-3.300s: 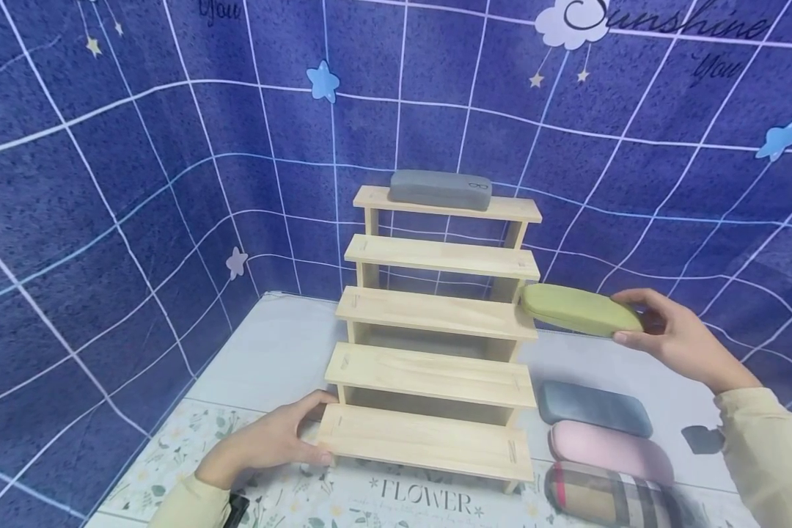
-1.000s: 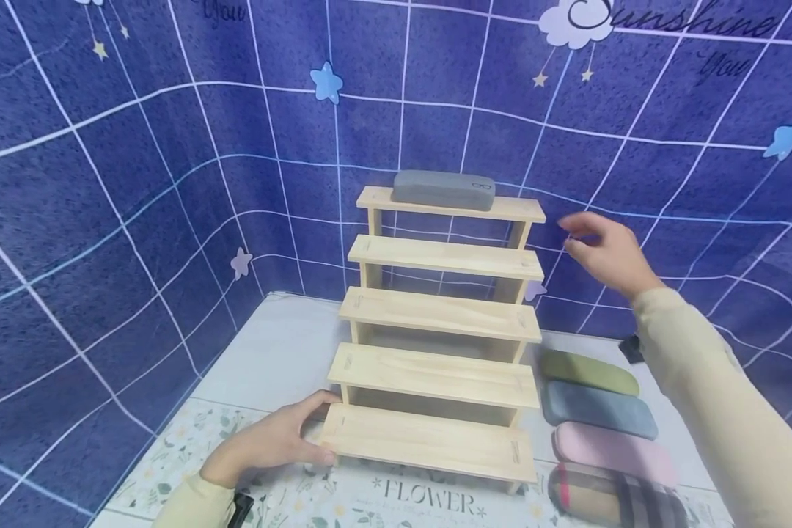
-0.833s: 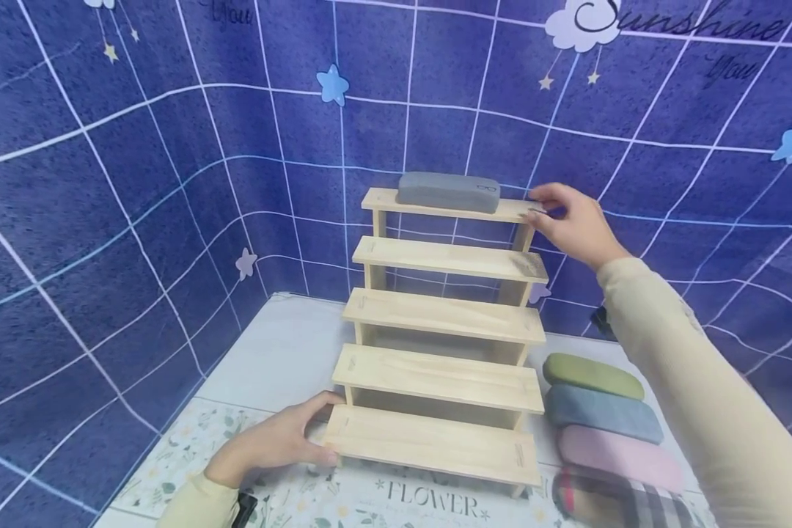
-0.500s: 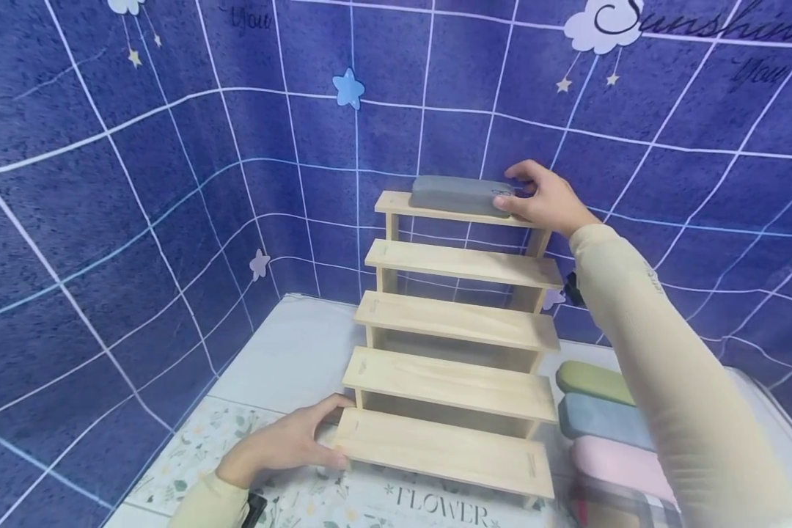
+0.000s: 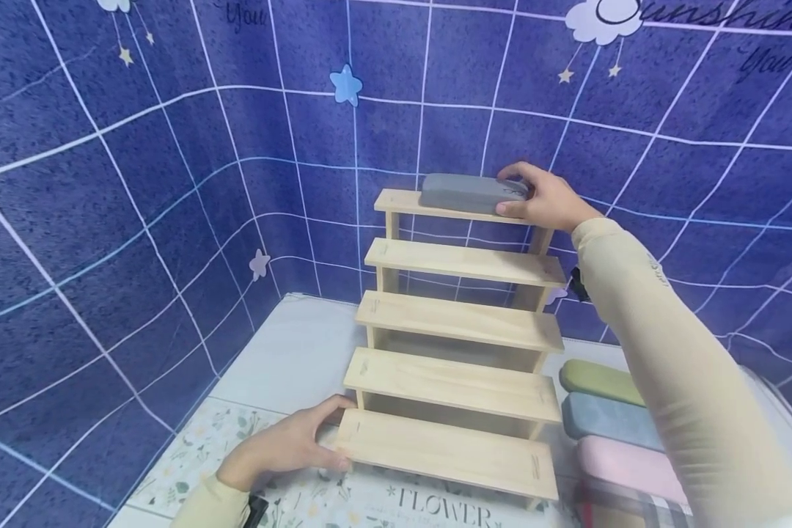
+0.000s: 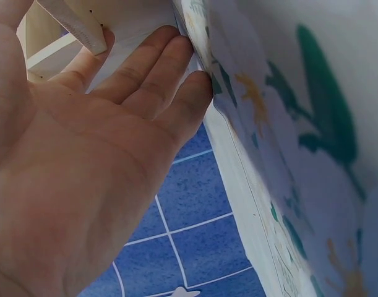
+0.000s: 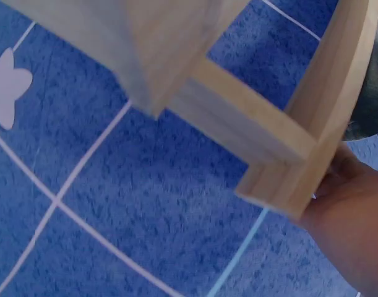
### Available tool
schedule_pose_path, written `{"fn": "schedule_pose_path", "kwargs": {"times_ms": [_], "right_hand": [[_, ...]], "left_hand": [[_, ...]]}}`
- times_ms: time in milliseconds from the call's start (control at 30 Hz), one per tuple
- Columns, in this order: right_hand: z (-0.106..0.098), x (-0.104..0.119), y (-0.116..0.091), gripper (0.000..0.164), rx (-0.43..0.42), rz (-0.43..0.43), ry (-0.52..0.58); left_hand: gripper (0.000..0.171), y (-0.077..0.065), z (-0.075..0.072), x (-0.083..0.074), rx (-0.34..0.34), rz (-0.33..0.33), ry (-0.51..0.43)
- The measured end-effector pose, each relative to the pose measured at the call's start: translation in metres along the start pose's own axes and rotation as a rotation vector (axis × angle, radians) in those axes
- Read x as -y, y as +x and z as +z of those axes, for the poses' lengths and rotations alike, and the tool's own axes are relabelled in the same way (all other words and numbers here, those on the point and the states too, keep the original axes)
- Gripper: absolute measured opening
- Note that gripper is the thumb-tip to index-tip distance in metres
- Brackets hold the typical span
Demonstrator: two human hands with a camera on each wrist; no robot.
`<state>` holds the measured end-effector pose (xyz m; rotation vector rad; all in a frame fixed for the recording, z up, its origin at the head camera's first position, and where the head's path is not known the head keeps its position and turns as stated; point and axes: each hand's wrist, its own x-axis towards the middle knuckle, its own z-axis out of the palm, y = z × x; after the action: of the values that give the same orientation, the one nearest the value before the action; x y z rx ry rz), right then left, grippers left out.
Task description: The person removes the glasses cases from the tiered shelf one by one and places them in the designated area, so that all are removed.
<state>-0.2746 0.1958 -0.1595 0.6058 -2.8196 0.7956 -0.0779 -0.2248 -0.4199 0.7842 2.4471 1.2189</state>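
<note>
A stepped wooden display shelf (image 5: pixel 458 319) stands on the table, and a grey glasses case (image 5: pixel 460 192) lies along its top step. My right hand (image 5: pixel 548 202) grips the case's right end, thumb at the front and fingers behind. In the right wrist view, the dark end of the glasses case (image 7: pixel 369 108) shows past the top board, with part of the hand (image 7: pixel 356 223) below it. Down at the lowest step, my left hand (image 5: pixel 293 446) holds the shelf's left end between thumb and index finger. The left wrist view has the index finger against a wooden leg (image 6: pixel 77 25).
Right of the shelf lie a green case (image 5: pixel 597 381), a blue case (image 5: pixel 607 419), a pink case (image 5: pixel 623 466) and a plaid case (image 5: pixel 610 515), partly hidden by my right forearm. A flower-print mat (image 5: pixel 198 436) covers the front. Blue grid cloth (image 5: pixel 303 132) hangs close behind.
The green case, earlier in my right hand, now lies behind the blue one. My right hand has risen to the grey glasses case, which has slid slightly right. My left hand stays put.
</note>
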Motion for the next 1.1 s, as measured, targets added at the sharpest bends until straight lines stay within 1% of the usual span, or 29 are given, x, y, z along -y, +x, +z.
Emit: {"fn": "schedule_pose_path", "kwargs": {"times_ms": [67,200,367,533,633,733,867,1000,1100], "right_hand": [[-0.005,-0.002,-0.003,0.059,0.014,-0.003,-0.013],[-0.013,-0.008,-0.009,0.060,0.035,0.024,-0.018],[-0.026,-0.018,-0.019,0.066,0.042,0.064,-0.007],[-0.041,-0.028,-0.030,0.067,-0.040,0.070,0.031],[-0.049,-0.035,-0.037,0.066,-0.096,0.081,0.087],[-0.055,-0.045,-0.048,0.065,-0.146,0.101,0.167],[-0.058,-0.061,-0.066,0.064,-0.216,0.115,0.266],[-0.058,-0.080,-0.085,0.058,-0.274,0.091,0.342],[-0.060,-0.094,-0.099,0.051,-0.310,0.074,0.390]], "left_hand": [[0.071,0.000,0.000,-0.002,-0.001,-0.005,0.000],[0.072,0.000,0.001,-0.003,0.003,-0.012,-0.009],[0.073,0.003,0.002,-0.002,0.000,-0.009,-0.004],[0.074,0.006,0.003,-0.001,-0.007,-0.013,0.001],[0.074,0.006,0.003,-0.002,-0.015,-0.018,0.009],[0.074,0.005,0.004,-0.004,-0.017,-0.013,0.010],[0.074,0.004,0.004,-0.006,-0.011,-0.009,-0.010],[0.075,0.006,0.005,-0.005,-0.012,-0.012,-0.022],[0.075,0.006,0.006,-0.004,-0.013,-0.002,-0.024]]}}
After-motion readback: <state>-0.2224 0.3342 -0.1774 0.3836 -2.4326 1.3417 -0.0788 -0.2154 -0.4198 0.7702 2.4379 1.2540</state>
